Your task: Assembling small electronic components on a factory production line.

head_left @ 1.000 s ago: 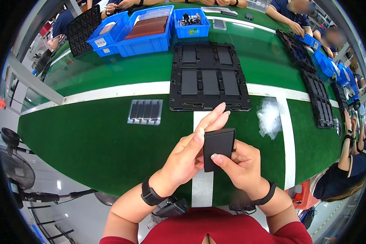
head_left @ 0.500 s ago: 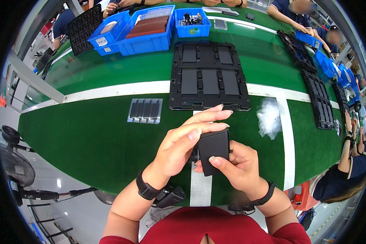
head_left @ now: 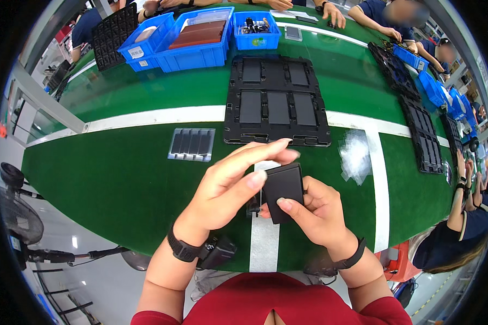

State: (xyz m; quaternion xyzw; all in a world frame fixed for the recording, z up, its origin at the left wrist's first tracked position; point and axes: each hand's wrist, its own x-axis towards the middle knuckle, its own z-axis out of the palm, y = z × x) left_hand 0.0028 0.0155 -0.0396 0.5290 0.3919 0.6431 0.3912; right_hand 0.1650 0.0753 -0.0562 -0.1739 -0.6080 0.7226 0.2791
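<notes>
A flat, black rectangular device (head_left: 285, 190) is held tilted over the near edge of the green table. My right hand (head_left: 324, 214) grips its right side, thumb on the broad face and fingers behind. At its upper left corner rests the thumb of my left hand (head_left: 216, 187). The other left fingers stretch out above the top edge, clear of the thumb. A small dark part (head_left: 254, 205) shows at the device's left side, mostly hidden; its kind is unclear. Just beyond my hands lies a black tray (head_left: 276, 138) with flat dark panels in its pockets.
To the left lies a clear pack of dark strips (head_left: 191, 145); to the right, a pile of clear film pieces (head_left: 355, 157). Blue bins (head_left: 195, 60) stand at the back. More black trays (head_left: 422, 135) line the right side, where other people work. A fan (head_left: 19, 214) stands left.
My left fingers have lifted off the device's top edge and shifted slightly left. The device has risen a little in my right hand. A co-worker's hand has come in at the far edge.
</notes>
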